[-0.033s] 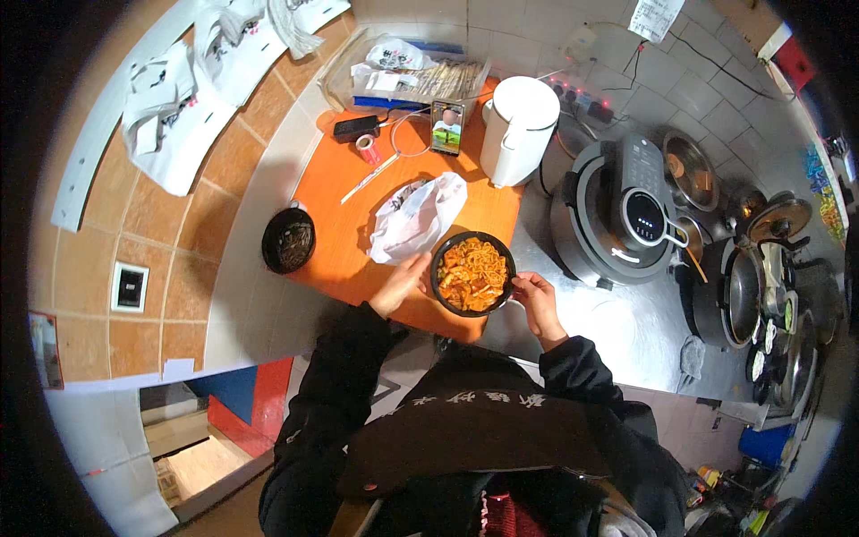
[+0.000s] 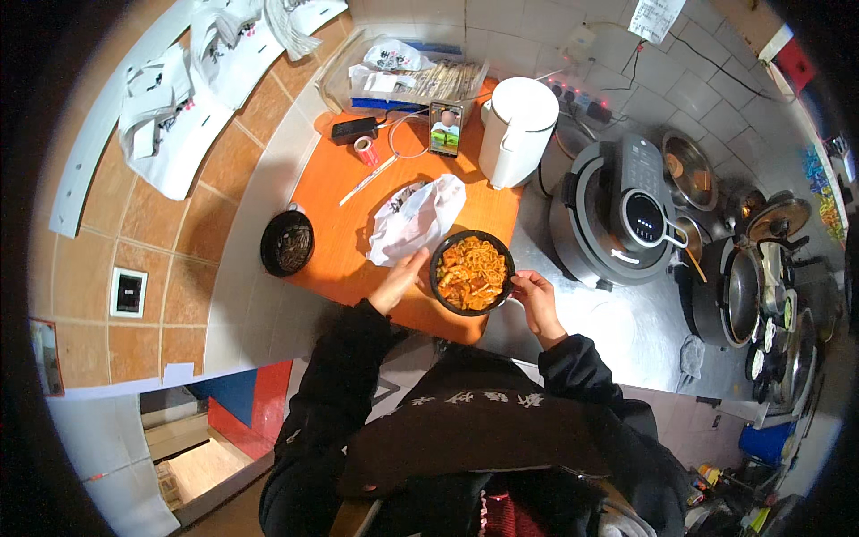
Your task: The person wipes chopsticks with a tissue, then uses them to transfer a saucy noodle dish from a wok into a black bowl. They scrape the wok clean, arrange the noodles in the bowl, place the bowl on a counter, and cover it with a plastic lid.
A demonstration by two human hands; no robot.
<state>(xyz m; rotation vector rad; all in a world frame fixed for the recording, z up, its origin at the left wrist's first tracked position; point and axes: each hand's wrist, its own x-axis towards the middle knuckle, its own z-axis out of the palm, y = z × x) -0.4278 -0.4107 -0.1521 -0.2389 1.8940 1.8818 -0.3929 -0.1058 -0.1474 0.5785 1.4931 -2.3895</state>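
Observation:
Between my two hands is a round black bowl of noodles (image 2: pixel 472 273) in a reddish-orange sauce. My left hand (image 2: pixel 400 281) holds its left side, with some fingers hidden behind the rim. On the right, my right hand (image 2: pixel 537 304) grips the rim with the thumb and fingers closed on it. A crumpled white plastic bag (image 2: pixel 416 219) lies on the orange tabletop (image 2: pixel 331 192) just beyond the bowl, close to my left fingertips.
At the left edge sits a black container with dark contents (image 2: pixel 288 242). Farther back are a tape roll (image 2: pixel 365 149), a propped phone (image 2: pixel 444 130), a bin of wrapped chopsticks (image 2: pixel 443 79) and a white pitcher-like container (image 2: pixel 521 130). A large electric cooker (image 2: pixel 617 215) stands on the metal counter.

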